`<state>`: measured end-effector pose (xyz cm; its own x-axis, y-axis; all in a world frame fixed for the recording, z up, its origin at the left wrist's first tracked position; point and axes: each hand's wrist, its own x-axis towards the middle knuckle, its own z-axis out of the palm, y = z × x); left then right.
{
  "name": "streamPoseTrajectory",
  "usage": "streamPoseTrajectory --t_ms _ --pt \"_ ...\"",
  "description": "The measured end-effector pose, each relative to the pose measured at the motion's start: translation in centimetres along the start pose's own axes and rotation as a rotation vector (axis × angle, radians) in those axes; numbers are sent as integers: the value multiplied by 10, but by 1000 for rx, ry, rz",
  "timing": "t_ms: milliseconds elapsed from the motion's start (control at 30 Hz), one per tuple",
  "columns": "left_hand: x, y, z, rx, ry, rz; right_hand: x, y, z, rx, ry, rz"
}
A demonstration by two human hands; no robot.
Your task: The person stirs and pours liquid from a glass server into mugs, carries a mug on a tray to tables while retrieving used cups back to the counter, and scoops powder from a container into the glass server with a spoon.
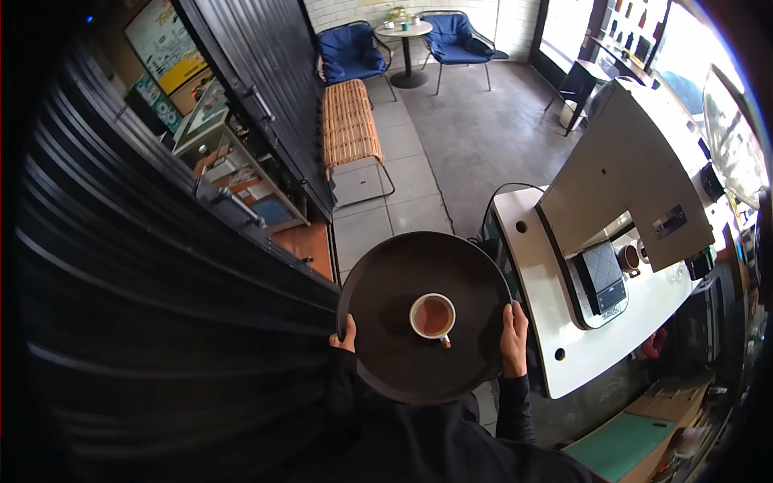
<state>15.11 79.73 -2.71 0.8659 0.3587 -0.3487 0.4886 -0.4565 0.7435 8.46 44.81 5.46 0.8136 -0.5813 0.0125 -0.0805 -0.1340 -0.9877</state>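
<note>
A round dark brown tray (394,362) is held out in front of me at about waist height. Near its middle stands a cup (432,315) with a pale rim and reddish-brown liquid inside, its handle pointing toward me. My left hand (344,336) grips the left edge, thumb over the rim. On the opposite edge my right hand (514,338) is closed around the rim. The fingers of both hands are largely hidden beneath the tray.
A white counter (523,266) with a large grinder-like machine (628,169), a black scale (602,278) and a brown cup (629,259) stands to my right. Dark corrugated panels (185,298) run along my left. Ahead are a wicker bench (350,125), blue chairs (350,55) and a small round table (405,30).
</note>
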Motion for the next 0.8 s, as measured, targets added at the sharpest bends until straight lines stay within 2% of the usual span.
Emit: streamPoseTrajectory --t_ms 33,67,167,267,367,400,500,567,600,667,767,800 --pt "17 6 -3 -2 -3 33 0 -2 12 6 78 16" --pt "35 12 -6 -4 -7 67 7 3 17 85 25 14" --pt "67 43 -7 -71 -190 93 19 9 35 102 55 80" --pt "111 59 6 -66 -95 207 40 -7 62 141 113 63" --pt "150 69 16 -80 -103 231 72 -19 85 93 146 79" --pt "171 64 20 124 -138 441 81 -23 96 57 224 83" --pt "209 116 37 178 -225 440 125 -13 111 75 158 25" --pt "244 141 59 49 -179 159 158 -7 125 99 173 9" --pt "260 159 68 50 -186 171 177 -4 131 120 186 -11" --pt "285 195 82 -275 -302 165 213 7 141 126 227 19" --pt "322 258 105 -85 -245 129 264 -5 150 141 287 95" --pt "349 257 126 -259 -272 287 283 -1 152 115 308 46"
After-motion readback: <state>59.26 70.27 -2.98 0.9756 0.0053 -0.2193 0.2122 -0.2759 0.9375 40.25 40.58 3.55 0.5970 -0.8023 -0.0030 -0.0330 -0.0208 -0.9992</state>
